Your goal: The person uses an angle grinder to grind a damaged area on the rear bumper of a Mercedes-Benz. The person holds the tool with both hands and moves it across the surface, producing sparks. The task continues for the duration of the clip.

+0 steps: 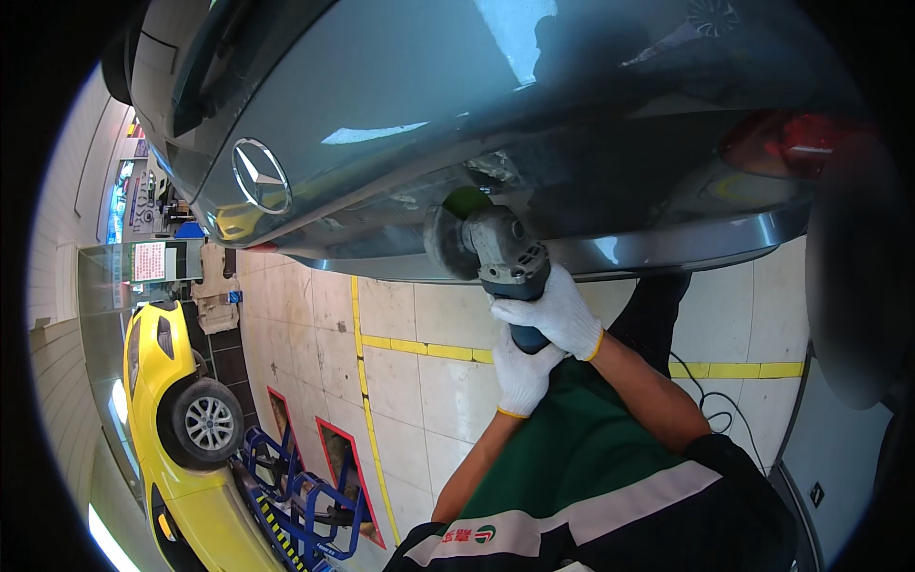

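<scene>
Both of my hands wear white knit gloves with yellow cuffs and are wrapped round an angle grinder [510,250]. My right hand [567,319] grips the grinder's body just behind its grey head. Below it, my left hand [526,374] closes on the rear end of the dark body. The grinder's round disc [446,240] is tilted, its upper edge at the rear of a dark grey car [381,157]. Beside the disc, the paint has a scuffed, bare-looking patch [491,170]. Whether the disc touches the panel, I cannot tell.
A chrome emblem [261,175] sits left on the car, a red tail light [791,143] right. A yellow car [181,419] stands at the left by a blue metal frame [305,496]. Yellow lines [429,350] cross the tiled floor. A black cable [713,405] lies at the right.
</scene>
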A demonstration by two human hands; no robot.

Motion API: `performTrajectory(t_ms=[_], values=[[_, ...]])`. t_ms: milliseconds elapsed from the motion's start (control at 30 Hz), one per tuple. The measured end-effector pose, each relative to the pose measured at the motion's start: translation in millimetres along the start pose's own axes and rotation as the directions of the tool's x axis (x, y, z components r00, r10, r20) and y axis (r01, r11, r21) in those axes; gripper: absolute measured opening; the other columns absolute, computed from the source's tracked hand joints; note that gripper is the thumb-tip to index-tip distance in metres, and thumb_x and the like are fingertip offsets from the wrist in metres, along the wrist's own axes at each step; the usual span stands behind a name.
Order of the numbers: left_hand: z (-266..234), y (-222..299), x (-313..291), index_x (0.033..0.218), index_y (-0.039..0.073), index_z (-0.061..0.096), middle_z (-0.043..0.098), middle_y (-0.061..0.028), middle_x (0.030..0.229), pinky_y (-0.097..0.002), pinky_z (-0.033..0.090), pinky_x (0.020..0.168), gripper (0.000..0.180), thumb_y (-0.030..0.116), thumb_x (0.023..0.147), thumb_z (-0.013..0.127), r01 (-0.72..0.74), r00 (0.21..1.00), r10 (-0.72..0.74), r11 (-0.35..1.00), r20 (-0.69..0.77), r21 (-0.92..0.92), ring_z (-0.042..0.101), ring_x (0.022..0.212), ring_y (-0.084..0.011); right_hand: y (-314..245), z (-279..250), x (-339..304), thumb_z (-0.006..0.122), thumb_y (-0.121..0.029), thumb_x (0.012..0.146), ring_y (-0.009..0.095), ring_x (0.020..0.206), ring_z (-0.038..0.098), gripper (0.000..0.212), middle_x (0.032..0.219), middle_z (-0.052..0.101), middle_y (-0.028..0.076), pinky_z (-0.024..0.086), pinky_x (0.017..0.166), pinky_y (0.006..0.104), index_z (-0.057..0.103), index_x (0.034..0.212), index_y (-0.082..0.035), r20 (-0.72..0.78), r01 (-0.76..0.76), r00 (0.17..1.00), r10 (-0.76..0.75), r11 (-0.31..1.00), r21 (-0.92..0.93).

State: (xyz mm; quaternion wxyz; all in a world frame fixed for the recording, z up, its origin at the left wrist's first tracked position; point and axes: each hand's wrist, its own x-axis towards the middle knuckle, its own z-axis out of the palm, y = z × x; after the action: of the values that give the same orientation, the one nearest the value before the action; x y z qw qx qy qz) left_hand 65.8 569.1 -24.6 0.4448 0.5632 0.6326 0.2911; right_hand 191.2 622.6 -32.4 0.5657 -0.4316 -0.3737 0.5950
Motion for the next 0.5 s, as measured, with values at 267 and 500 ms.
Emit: performTrajectory(t_ms=[267, 500], values=[[0, 3, 1, 0.125, -0.005, 0.062, 0.074, -0.0195, 0.105, -0.0405, 0.057, 0.089, 0.069, 0.024, 0.069, 0.091, 0.004, 1.0, -0.004, 1.0, 0.015, 0.009, 0.072, 0.095, -0.0297, 1, -3, -1, 0.092, -0.026, 0.075, 0.023, 0.1, 0.071, 0.063, 0.111, 0.075, 0.015, 0.056, 0.093, 0.0365, 0.063, 0.123, 0.003, 0.025, -0.085, 0.996, 0.084, 0.995, 0.056], [2, 6, -3, 0.118, -0.005, 0.066, 0.075, -0.0154, 0.103, -0.0386, 0.056, 0.087, 0.058, 0.025, 0.072, 0.087, 0.009, 1.0, -0.008, 0.999, 0.008, -0.043, 0.072, 0.095, -0.0254, -7, -2, -2, 0.092, -0.025, 0.075, 0.023, 0.1, 0.072, 0.059, 0.111, 0.075, 0.015, 0.057, 0.093, 0.0368, 0.065, 0.121, 0.003, 0.038, -0.07, 0.997, 0.067, 0.994, 0.085]])
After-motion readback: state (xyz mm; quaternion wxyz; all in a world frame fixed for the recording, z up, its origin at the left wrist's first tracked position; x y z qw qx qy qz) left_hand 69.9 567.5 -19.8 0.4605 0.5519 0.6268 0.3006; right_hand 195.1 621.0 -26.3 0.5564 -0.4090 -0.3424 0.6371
